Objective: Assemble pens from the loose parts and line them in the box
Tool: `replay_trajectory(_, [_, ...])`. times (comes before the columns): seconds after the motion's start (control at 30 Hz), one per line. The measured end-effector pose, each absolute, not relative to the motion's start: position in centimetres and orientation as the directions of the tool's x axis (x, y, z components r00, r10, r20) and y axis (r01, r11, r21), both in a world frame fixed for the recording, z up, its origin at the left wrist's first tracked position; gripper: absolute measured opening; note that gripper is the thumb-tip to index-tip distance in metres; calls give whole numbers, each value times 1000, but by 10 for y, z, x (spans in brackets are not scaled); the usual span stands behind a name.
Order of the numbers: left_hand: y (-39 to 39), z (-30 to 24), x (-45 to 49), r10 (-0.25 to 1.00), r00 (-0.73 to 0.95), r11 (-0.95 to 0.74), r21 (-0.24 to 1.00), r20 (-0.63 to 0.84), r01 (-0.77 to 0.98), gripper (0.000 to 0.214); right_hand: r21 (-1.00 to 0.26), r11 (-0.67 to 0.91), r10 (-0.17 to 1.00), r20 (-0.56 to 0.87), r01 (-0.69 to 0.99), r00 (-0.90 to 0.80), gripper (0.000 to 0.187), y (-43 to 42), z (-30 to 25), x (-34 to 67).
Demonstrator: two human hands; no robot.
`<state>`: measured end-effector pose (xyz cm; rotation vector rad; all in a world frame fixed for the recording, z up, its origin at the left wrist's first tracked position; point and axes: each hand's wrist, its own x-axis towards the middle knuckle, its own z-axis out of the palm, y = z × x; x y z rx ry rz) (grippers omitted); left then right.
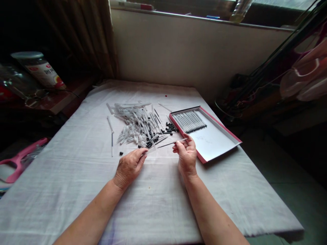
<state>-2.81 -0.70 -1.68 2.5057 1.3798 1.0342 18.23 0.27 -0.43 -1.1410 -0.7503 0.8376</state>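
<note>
A heap of clear pen barrels and thin refills (139,124) lies on the white cloth of the table (76,177), with small black caps (171,128) beside it. My right hand (187,156) pinches a thin pen refill (170,143) at its right end, held level above the cloth. My left hand (129,165) rests on the cloth, its fingertips closed on a clear barrel (150,150) at the near edge of the heap. A red-rimmed flat box (217,139) to the right holds a row of assembled pens (190,121).
A lidded jar (39,69) stands on a dark side table at the left. A pink plastic object (21,160) lies at the left edge. A wall and window sill run behind; clutter and cloth hang at the right. The table's right edge drops to the floor.
</note>
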Motion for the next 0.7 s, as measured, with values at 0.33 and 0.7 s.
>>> replay_trajectory(0.33, [-10, -15, -23, 751, 382, -621, 378, 539, 687, 21, -982, 165, 924, 119, -97, 364, 41, -5, -6, 168])
replay_trajectory(0.7, [-4, -11, -33, 845, 194, -459, 489, 498, 742, 22, -739, 299, 943, 326, 604, -69, 37, 9, -15, 160])
